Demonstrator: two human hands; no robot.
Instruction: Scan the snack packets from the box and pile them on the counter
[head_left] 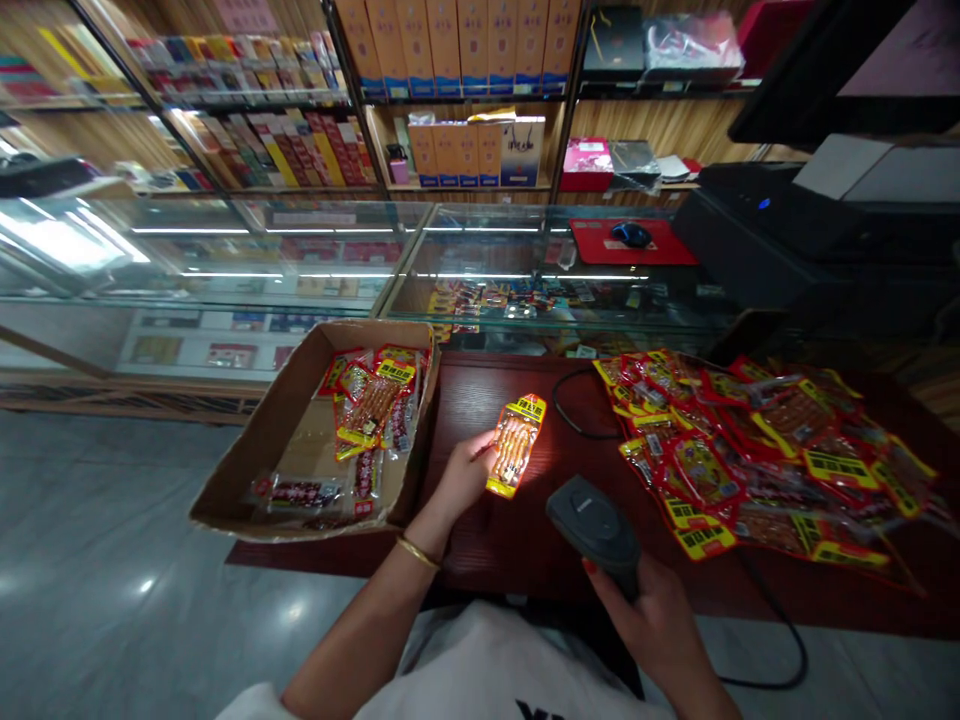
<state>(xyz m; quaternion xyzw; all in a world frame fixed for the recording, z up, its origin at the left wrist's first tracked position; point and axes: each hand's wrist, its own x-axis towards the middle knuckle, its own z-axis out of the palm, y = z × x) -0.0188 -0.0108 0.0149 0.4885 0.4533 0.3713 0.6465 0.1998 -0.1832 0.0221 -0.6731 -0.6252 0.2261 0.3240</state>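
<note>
My left hand (466, 475) pinches the left edge of a yellow-and-red snack packet (516, 447) with brown sticks showing through its clear window. Bright light falls on that packet, just above the dark red table. In my right hand (652, 610) is a dark grey barcode scanner (596, 527), its head pointing up and left toward the packet. Left of my left hand stands an open cardboard box (255, 450) with several similar snack packets (375, 400) in it. A big pile of the same kind of packets (750, 440) lies to the right, beyond the scanner.
A glass display counter (487, 250) runs behind the dark red table (480, 560). On it lies a red mouse pad (660, 245) with a computer mouse (631, 234). A black machine (810, 230) stands at right. The scanner's cable (799, 640) loops near the front edge.
</note>
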